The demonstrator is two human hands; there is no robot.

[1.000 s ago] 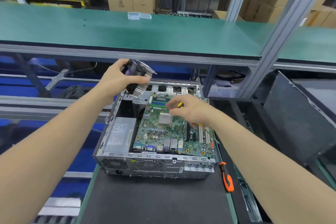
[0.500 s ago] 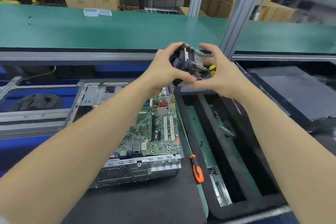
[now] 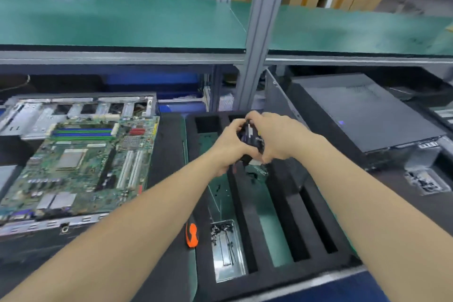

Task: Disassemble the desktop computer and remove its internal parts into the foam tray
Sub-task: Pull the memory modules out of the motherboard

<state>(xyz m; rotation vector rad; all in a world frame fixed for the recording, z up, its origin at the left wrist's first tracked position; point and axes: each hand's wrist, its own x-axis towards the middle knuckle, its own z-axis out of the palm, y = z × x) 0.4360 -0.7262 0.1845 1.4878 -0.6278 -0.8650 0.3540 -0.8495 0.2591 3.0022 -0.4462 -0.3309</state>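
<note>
The open desktop case (image 3: pixel 29 115) lies at the left with its green motherboard (image 3: pixel 81 164) exposed. A black foam tray (image 3: pixel 255 240) with long slots sits right of it. Over the tray's far middle slot, my left hand (image 3: pixel 230 147) and my right hand (image 3: pixel 279 137) both grip a black CPU cooler with fan (image 3: pixel 252 136). The cooler is mostly hidden between my fingers; its lower end sits at the slot's top edge.
An orange-handled screwdriver (image 3: pixel 191 234) lies between case and tray. A small metal dish with screws (image 3: pixel 224 247) sits in the tray's near left slot. A dark case cover (image 3: pixel 367 110) leans at the right. A grey post (image 3: pixel 257 32) and green shelf (image 3: pixel 122 22) stand behind.
Both hands carried the cooler from above the case rightward and down to the foam tray. My right hand joined the left on it; the view swung right.
</note>
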